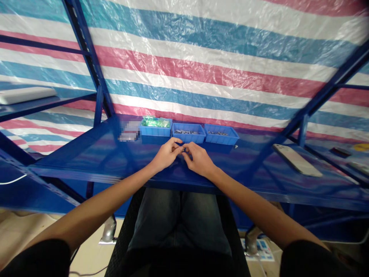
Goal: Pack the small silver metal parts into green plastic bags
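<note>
My left hand (168,154) and my right hand (198,157) meet above the front part of the blue shelf top (121,157). Both have their fingertips pinched close together around something small, too tiny and hidden to name. Just beyond them sits a blue bin (188,137) with small grey metal-looking parts. To its right stands a second blue bin (221,139) holding similar small parts. On the left, a third blue bin (155,131) contains green plastic bags or wrapping (155,122). A tiny light-coloured piece (236,146) lies by the right bin's front corner.
A phone (296,159) lies on the shelf top at the right. Left of the bins is a blurred pale item (129,130). Blue metal posts (99,104) rise at both sides, with a striped plastic sheet (201,65) behind. A white object (27,94) rests on the left shelf.
</note>
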Available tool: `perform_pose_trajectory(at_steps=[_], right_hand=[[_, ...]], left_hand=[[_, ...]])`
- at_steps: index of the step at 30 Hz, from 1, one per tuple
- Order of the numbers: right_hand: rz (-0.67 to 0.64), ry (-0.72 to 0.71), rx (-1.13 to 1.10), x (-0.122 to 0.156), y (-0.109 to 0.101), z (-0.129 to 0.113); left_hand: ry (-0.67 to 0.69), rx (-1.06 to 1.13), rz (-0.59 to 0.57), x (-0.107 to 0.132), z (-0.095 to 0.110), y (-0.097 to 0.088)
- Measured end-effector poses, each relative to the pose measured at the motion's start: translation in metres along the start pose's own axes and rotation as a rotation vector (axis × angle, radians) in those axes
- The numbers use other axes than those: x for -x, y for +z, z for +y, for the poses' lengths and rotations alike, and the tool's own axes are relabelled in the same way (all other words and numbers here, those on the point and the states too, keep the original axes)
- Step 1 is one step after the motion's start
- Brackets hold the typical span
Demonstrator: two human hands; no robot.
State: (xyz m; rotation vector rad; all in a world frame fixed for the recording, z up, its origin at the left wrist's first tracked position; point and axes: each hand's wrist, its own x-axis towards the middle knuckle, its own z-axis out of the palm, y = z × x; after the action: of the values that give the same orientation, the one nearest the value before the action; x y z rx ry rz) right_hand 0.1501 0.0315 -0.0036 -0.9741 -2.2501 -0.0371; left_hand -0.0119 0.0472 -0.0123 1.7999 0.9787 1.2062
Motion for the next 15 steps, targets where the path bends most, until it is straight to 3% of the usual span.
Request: perform_pose_trajectory(at_steps=[3, 8, 11, 15], right_hand=[[0.01, 0.012, -0.026, 0.002, 0.001, -0.002], [0.051, 0.117, -0.075, -0.002, 0.0, 0.002], [0.045, 0.184, -0.129, -0.003, -0.001, 0.005], [0.011, 0.17, -0.149, -0.003, -0.003, 0.006]], left_hand=[[-0.011, 0.102, -0.048, 0.0, 0.002, 0.0], [-0.003, 0.095, -0.046, 0.002, 0.009, 0.001], [0.098, -0.042, -0.075, 0.004, 0.011, 0.003], [0.185, -0.257, -0.04, 0.006, 0.014, 0.005]])
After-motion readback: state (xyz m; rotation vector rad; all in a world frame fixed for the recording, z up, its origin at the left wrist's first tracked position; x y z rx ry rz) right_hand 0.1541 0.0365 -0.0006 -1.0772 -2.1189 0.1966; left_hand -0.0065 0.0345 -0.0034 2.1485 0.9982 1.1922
